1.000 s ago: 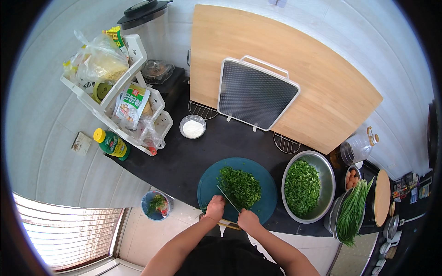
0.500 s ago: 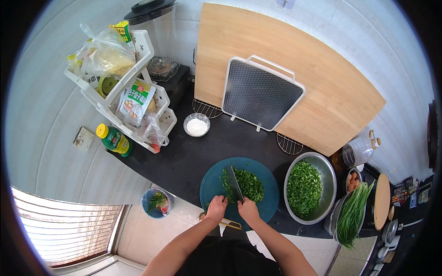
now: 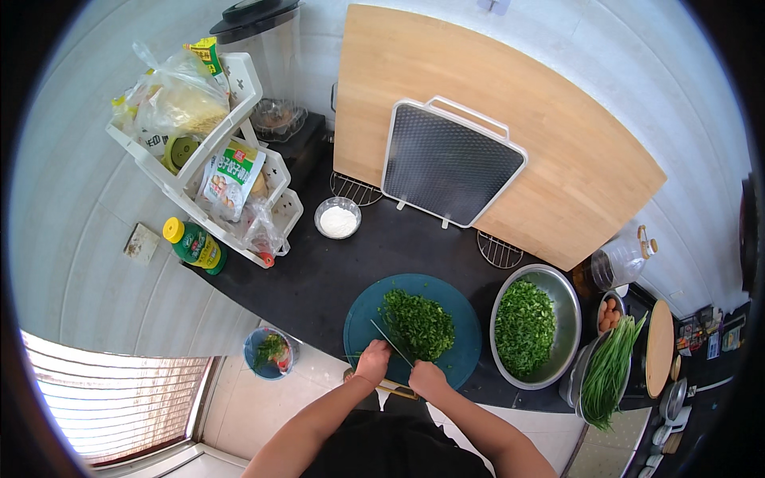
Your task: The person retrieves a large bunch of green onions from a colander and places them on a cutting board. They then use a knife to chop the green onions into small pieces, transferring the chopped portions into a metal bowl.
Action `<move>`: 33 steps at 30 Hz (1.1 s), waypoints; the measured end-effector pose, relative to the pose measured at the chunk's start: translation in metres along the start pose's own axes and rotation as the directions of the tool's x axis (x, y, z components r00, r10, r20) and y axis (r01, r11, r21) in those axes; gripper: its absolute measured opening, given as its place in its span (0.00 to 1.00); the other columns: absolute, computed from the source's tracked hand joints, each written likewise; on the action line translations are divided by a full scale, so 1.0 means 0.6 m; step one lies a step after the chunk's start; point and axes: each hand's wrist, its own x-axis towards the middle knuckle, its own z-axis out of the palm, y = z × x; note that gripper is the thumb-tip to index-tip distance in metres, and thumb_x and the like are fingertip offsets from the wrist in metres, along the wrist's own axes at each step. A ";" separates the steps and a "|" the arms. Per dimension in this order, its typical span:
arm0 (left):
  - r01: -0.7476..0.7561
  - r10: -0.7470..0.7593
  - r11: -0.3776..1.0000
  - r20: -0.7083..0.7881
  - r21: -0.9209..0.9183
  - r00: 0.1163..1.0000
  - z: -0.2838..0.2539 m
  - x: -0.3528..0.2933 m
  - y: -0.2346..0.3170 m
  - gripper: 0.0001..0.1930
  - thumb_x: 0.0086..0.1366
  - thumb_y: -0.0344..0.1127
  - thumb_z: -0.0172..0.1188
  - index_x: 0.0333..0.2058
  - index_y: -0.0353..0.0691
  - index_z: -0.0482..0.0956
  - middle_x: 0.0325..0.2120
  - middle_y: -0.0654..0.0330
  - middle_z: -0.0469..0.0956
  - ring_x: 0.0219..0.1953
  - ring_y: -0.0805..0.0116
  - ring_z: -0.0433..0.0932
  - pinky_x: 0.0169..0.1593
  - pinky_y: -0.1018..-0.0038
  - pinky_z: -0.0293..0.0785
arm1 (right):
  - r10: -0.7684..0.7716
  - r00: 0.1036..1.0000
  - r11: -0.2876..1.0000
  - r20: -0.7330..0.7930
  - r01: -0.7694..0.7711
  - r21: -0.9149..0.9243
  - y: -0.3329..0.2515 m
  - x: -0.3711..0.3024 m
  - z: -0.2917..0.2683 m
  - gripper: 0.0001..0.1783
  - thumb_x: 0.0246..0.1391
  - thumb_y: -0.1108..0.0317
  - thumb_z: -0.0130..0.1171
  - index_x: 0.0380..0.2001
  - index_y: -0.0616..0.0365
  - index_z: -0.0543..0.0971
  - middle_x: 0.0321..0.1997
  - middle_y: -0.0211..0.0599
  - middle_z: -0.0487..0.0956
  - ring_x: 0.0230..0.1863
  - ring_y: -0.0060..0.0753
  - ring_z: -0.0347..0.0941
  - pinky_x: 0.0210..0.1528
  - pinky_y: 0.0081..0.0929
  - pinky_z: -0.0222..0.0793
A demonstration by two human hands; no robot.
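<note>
My right hand (image 3: 429, 379) is closed round the handle of a kitchen knife (image 3: 390, 342), whose blade slants up and left over the round blue-green cutting board (image 3: 468, 350). Close beside the blade, my left hand (image 3: 372, 362) is closed with curled fingers on the board's lower left. Thin green chive ends (image 3: 351, 356) poke out at its left side; the rest of them is hidden under the fingers. Behind the knife lies a heap of chopped chives (image 3: 418, 323).
Right of the board stand a steel bowl (image 3: 570, 319) of chopped greens, long whole chives (image 3: 610, 374) in a container, and eggs (image 3: 610, 313). A glass bowl of white powder (image 3: 338, 217) sits behind. A wooden board (image 3: 574, 175) leans on the wall; a bin (image 3: 271, 353) is lower left.
The knife has swung from the chopped heap down and left to beside my left hand, its blade now slanting more. Greens left of the blade have joined the heap.
</note>
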 end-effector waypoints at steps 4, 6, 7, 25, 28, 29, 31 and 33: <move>-0.029 0.029 1.000 -0.003 0.000 1.000 -0.008 0.000 0.007 0.07 0.46 0.26 0.51 0.25 0.35 0.76 0.30 0.56 0.71 0.37 0.57 0.70 0.40 0.67 0.71 | 0.040 0.996 0.999 -0.084 -0.037 0.028 -0.075 0.036 -0.030 0.09 0.43 0.71 0.48 0.26 0.64 0.74 0.25 0.58 0.77 0.32 0.56 0.76 0.35 0.44 0.73; -0.004 0.004 1.000 -0.019 0.002 1.000 -0.010 0.001 0.009 0.09 0.46 0.26 0.51 0.28 0.35 0.76 0.30 0.56 0.70 0.37 0.57 0.70 0.41 0.67 0.71 | 0.078 0.988 0.994 -0.130 -0.068 0.082 -0.086 0.055 -0.028 0.10 0.46 0.69 0.49 0.27 0.66 0.74 0.25 0.58 0.77 0.31 0.58 0.75 0.35 0.45 0.72; 0.008 -0.008 1.000 -0.027 0.003 1.000 -0.011 -0.001 0.010 0.10 0.46 0.26 0.51 0.29 0.35 0.77 0.30 0.56 0.70 0.37 0.58 0.70 0.41 0.67 0.70 | 0.093 0.981 0.983 -0.169 -0.064 0.170 -0.083 0.055 -0.025 0.11 0.47 0.67 0.50 0.27 0.65 0.74 0.25 0.57 0.77 0.31 0.58 0.75 0.35 0.45 0.72; 0.106 -0.106 0.994 0.032 -0.003 0.994 -0.013 0.007 0.015 0.16 0.51 0.26 0.53 0.41 0.34 0.76 0.34 0.56 0.72 0.41 0.57 0.69 0.45 0.67 0.68 | 0.268 0.946 0.916 -0.182 -0.192 0.352 -0.001 -0.068 -0.088 0.16 0.50 0.57 0.56 0.27 0.62 0.76 0.23 0.51 0.76 0.30 0.54 0.74 0.32 0.42 0.68; 0.097 -0.097 0.995 0.000 0.016 0.995 -0.036 0.013 0.029 0.15 0.50 0.27 0.55 0.39 0.34 0.77 0.35 0.56 0.72 0.41 0.57 0.69 0.46 0.66 0.68 | 0.226 0.948 0.935 -0.226 -0.146 0.322 0.005 -0.077 -0.083 0.18 0.50 0.56 0.55 0.25 0.63 0.75 0.21 0.51 0.76 0.28 0.55 0.74 0.31 0.42 0.68; 0.083 -0.082 0.996 -0.017 0.032 0.996 -0.046 0.012 0.037 0.14 0.50 0.27 0.55 0.38 0.34 0.77 0.35 0.56 0.72 0.42 0.57 0.69 0.46 0.66 0.68 | 0.203 0.949 0.942 -0.242 -0.122 0.311 0.004 -0.079 -0.082 0.18 0.51 0.55 0.55 0.25 0.63 0.74 0.21 0.51 0.76 0.28 0.55 0.74 0.30 0.42 0.68; 0.081 -0.077 0.994 -0.059 0.067 0.995 -0.058 0.009 0.047 0.14 0.50 0.28 0.57 0.37 0.35 0.77 0.35 0.57 0.72 0.41 0.57 0.69 0.46 0.66 0.68 | 0.174 0.951 0.933 -0.255 -0.076 0.352 -0.005 -0.087 -0.082 0.19 0.52 0.54 0.54 0.25 0.63 0.74 0.21 0.51 0.76 0.27 0.56 0.73 0.30 0.43 0.68; 0.093 -0.086 0.993 -0.087 0.077 0.992 -0.058 0.006 0.044 0.12 0.50 0.29 0.57 0.36 0.35 0.78 0.35 0.57 0.72 0.41 0.57 0.69 0.46 0.66 0.68 | 0.133 0.955 0.933 -0.264 -0.030 0.359 -0.016 -0.090 -0.081 0.19 0.54 0.54 0.52 0.25 0.63 0.74 0.20 0.51 0.76 0.26 0.57 0.73 0.29 0.44 0.68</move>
